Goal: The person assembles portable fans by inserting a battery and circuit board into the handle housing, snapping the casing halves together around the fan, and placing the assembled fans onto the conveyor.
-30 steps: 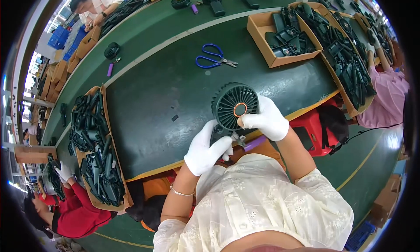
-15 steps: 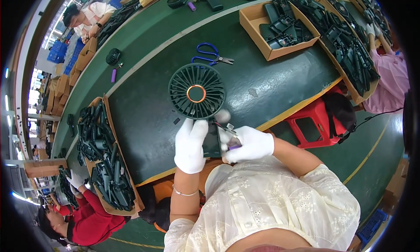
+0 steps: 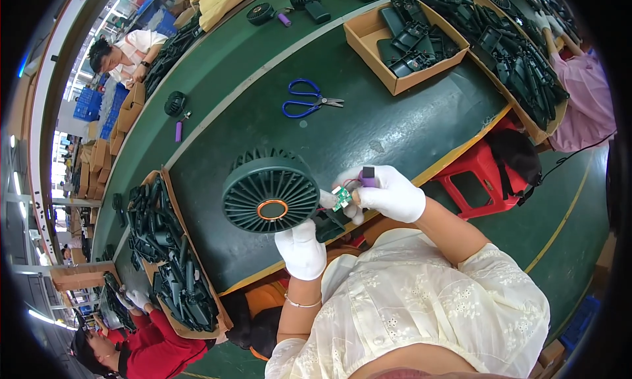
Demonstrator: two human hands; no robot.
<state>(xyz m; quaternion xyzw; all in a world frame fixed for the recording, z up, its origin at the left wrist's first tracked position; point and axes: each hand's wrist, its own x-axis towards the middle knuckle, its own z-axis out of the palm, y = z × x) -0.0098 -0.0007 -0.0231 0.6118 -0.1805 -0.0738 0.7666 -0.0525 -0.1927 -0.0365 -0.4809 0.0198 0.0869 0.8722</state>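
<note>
A dark green handheld fan [image 3: 243, 201] with a copper-coloured ring at its hub is tilted over the near part of the table. My white-gloved left hand [image 3: 301, 250] grips it from below, just under the round grille. My gloved right hand [image 3: 394, 196] pinches a small green circuit board [image 3: 342, 198] beside the fan's handle. A purple battery cell [image 3: 367, 176] with a dark end sticks up from the same hand, between thumb and fingers. Thin red wires run near the board. The fan head and my fingers partly hide the handle.
Blue-handled scissors [image 3: 308, 101] lie on the green table. A cardboard box [image 3: 395, 82] of dark plastic parts stands far right; another [image 3: 181, 231] is at the left. Fans and batteries sit on the conveyor [image 3: 217, 82]. Co-workers are around; a red stool [image 3: 467, 181] stands right.
The fan has come nearer to me and left, its head tipping. My right hand has risen, turning the battery upright; the circuit board now shows between its fingers.
</note>
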